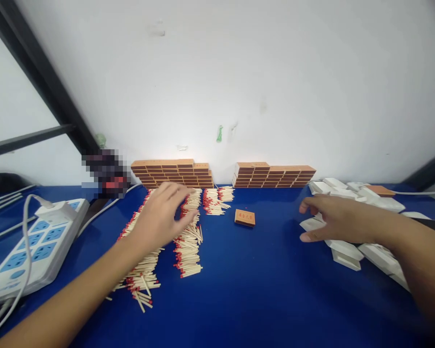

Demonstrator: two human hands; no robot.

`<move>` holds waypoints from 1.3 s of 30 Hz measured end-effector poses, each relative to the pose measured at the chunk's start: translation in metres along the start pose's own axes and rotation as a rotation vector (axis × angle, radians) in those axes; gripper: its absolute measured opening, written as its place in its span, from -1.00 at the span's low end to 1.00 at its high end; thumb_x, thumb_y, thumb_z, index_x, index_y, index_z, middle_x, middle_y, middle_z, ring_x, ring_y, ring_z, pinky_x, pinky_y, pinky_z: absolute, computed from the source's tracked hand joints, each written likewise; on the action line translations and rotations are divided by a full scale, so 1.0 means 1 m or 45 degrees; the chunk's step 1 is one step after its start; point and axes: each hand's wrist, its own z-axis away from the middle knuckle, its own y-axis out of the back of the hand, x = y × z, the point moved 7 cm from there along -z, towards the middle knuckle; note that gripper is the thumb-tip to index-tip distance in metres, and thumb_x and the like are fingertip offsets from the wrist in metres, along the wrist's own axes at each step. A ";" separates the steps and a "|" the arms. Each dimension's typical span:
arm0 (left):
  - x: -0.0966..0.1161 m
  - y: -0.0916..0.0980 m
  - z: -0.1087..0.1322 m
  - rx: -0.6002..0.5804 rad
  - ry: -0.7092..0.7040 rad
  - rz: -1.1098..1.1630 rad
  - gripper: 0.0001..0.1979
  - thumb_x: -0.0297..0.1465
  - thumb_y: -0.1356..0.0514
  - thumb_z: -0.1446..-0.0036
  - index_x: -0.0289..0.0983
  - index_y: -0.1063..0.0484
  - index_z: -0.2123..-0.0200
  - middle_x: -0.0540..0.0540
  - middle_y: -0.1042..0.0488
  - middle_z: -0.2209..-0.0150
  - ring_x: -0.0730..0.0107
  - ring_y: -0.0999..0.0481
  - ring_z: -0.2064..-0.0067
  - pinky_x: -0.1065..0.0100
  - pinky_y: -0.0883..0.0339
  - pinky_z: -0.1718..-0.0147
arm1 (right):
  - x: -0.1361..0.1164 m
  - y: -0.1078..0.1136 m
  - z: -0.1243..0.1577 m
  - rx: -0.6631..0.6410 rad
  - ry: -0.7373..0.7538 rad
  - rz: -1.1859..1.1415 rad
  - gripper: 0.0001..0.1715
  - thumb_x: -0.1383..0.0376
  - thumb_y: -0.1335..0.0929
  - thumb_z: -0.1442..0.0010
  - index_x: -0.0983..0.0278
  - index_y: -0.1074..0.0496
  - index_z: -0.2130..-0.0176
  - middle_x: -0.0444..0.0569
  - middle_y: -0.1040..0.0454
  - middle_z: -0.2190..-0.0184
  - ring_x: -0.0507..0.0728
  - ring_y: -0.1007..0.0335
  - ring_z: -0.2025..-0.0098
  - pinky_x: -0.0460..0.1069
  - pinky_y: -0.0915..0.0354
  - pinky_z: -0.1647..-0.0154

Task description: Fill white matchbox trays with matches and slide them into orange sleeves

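A blue table (pixel 246 295) carries everything. Against the wall stand a left stack of matchboxes (pixel 170 174) and a lower right stack (pixel 275 175). White trays (pixel 346 258) lie heaped at the right; rows of red-tipped matches (pixel 187 251) lie at the left. The left hand (pixel 161 210), fingers spread, is over the matches, perhaps touching them. The right hand (pixel 335 220), thumb and fingers parted, is by the trays. A single matchbox (pixel 244 217) lies between the hands.

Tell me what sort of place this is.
Probably an indoor workspace, perhaps a small packing bench, though I can't be sure. A blue table against a wall holds loose matches, stacked matchboxes and white trays.
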 end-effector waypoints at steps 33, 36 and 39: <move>-0.006 -0.067 -0.105 -0.026 -0.348 -0.564 -0.65 -0.27 -0.19 -0.37 -0.40 -0.50 -0.06 -0.37 -0.61 0.04 -0.14 -0.45 -0.02 -0.09 -0.14 -0.09 | -0.013 -0.016 0.006 -0.687 -0.120 0.312 -0.43 0.06 -0.49 -0.15 0.20 -0.50 -0.10 0.17 -0.61 -0.08 0.42 -0.57 -0.05 0.15 -0.43 0.05; 0.041 -0.090 -0.104 -0.059 -0.472 -0.492 -0.63 -0.29 -0.21 -0.37 -0.39 -0.47 -0.13 -0.31 -0.62 0.02 -0.06 -0.46 -0.04 0.00 -0.17 -0.08 | -0.009 -0.019 0.002 -0.657 -0.085 0.335 -0.45 0.03 -0.46 -0.18 0.22 -0.51 -0.08 0.20 -0.62 -0.05 0.43 -0.57 -0.01 0.16 -0.43 0.07; 0.078 -0.114 -0.107 -0.107 -0.539 -0.424 -0.55 -0.28 -0.30 -0.32 -0.40 -0.42 -0.19 -0.25 -0.64 0.06 0.01 -0.47 -0.03 0.09 -0.21 0.00 | -0.009 -0.021 0.001 -0.645 -0.061 0.335 -0.46 0.02 -0.47 -0.17 0.22 -0.53 -0.06 0.21 -0.63 -0.02 0.45 -0.58 0.00 0.17 -0.43 0.08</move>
